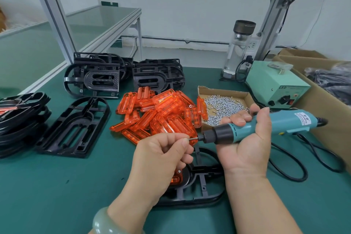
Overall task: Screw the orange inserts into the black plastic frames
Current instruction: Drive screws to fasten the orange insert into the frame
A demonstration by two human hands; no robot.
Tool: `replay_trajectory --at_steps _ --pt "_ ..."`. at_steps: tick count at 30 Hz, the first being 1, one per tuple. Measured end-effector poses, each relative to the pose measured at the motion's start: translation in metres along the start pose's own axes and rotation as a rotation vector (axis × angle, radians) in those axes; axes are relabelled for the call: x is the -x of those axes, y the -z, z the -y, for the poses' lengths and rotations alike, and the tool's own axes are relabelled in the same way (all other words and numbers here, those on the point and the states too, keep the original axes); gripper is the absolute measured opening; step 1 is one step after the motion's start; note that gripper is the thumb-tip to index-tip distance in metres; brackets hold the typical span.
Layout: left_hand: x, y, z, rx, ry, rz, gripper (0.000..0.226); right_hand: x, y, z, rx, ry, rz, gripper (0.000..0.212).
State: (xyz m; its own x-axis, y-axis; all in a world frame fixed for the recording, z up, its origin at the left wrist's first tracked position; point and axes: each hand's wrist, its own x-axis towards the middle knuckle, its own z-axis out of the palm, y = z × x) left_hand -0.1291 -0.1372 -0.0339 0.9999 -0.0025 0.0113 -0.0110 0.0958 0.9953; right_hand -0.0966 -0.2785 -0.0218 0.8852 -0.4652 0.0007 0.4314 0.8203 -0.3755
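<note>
My right hand grips a teal electric screwdriver, held level with its bit pointing left. My left hand pinches a small screw at the tip of that bit. Below both hands a black plastic frame lies on the green mat, partly hidden by them, with an orange insert sitting in it. A heap of loose orange inserts lies just behind my hands. Another black frame lies flat to the left.
A cardboard tray of silver screws sits behind the screwdriver. Stacks of black frames stand at the back and at the left edge. A green power unit, a glass bottle, cardboard boxes and a black cable fill the right.
</note>
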Motion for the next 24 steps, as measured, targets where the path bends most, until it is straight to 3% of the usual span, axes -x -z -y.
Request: replay_trajectory --at_steps 6,11,16,24 --pt "0.000 0.012 -0.006 -0.131 -0.067 0.032 0.017 -0.001 0.001 0.001 -0.002 -0.021 0.003 0.017" --pt "-0.001 0.057 -0.006 -0.496 -0.161 -0.066 0.026 -0.003 0.003 0.001 0.017 -0.023 0.012 0.015" --pt "0.003 0.085 0.007 -0.758 -0.114 0.125 0.027 -0.003 0.005 0.000 0.048 -0.029 0.015 0.014" --pt "0.000 0.095 0.016 -0.835 -0.082 0.256 0.030 0.002 0.001 -0.005 0.124 -0.048 0.022 0.021"
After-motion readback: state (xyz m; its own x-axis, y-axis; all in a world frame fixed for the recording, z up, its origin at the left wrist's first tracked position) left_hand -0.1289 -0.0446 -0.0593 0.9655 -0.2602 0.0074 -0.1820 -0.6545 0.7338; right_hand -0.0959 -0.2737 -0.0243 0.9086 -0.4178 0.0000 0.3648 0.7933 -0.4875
